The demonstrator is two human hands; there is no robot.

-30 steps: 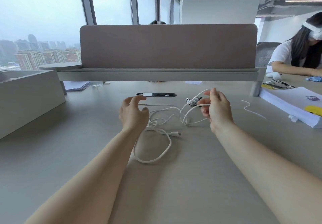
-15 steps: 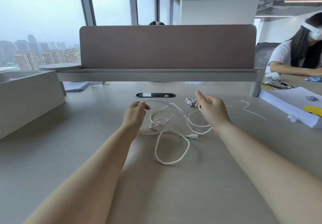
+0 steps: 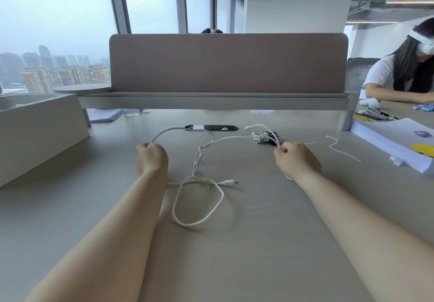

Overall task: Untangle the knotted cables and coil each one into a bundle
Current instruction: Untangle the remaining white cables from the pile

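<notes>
White thin charging cable (image 3: pixel 220 198): slack loop and plug on the grey laminate desk (image 3: pixel 258 243); twisted knot (image 3: pixel 198 158) lifted between the hands.
Left hand (image 3: pixel 152 158): fist closed round one strand.
Right hand (image 3: pixel 297 158): curled fingers gripping the other strand — held wide apart, I'd judge, to open the knot.
Writing: none I can read.

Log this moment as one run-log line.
step: untangling | left hand: grips thin white cable | right hand: pinches it | twisted knot: hangs between hands | loop, plug end: on grey desk
</notes>
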